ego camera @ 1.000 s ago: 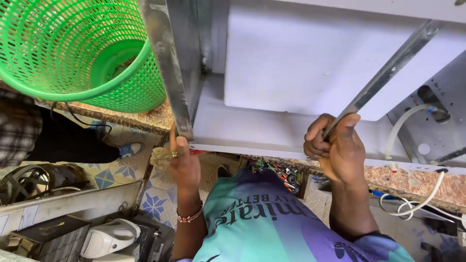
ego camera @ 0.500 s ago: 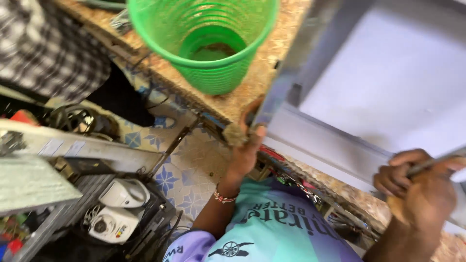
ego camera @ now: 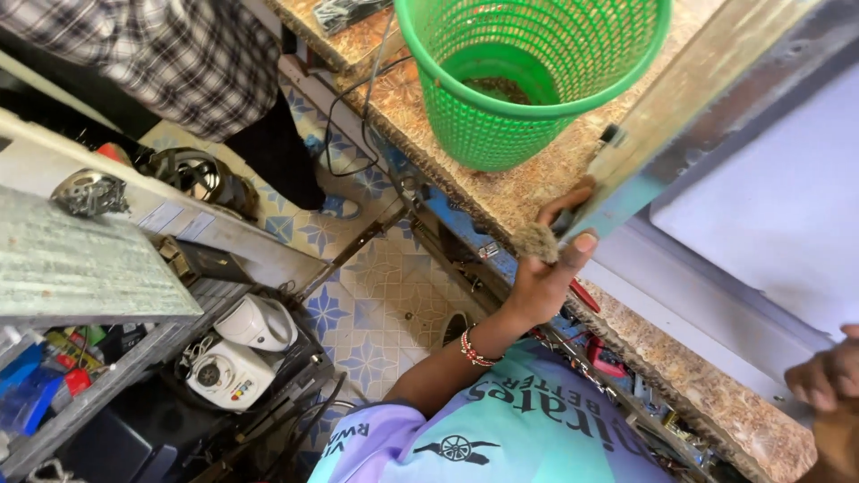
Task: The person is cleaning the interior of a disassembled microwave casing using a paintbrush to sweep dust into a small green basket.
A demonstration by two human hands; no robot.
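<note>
Both hands [ego camera: 546, 268] grip metal frame [ego camera: 680, 116].

A speckled chipboard bench [ego camera: 528, 192] is seen running diagonally. A green mesh basket [ego camera: 528, 80] and a large metal panel [ego camera: 716, 152] are carried on it, with black cables [ego camera: 344, 13] laid at its far end.

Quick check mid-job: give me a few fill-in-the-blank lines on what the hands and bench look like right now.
1. The left hand presses a scrubbing pad against the edge of a ____ panel.
2. The mesh basket on the worktop is coloured ____.
3. The right hand sits at the ____ edge of the view.

Missing words: metal; green; right
</note>
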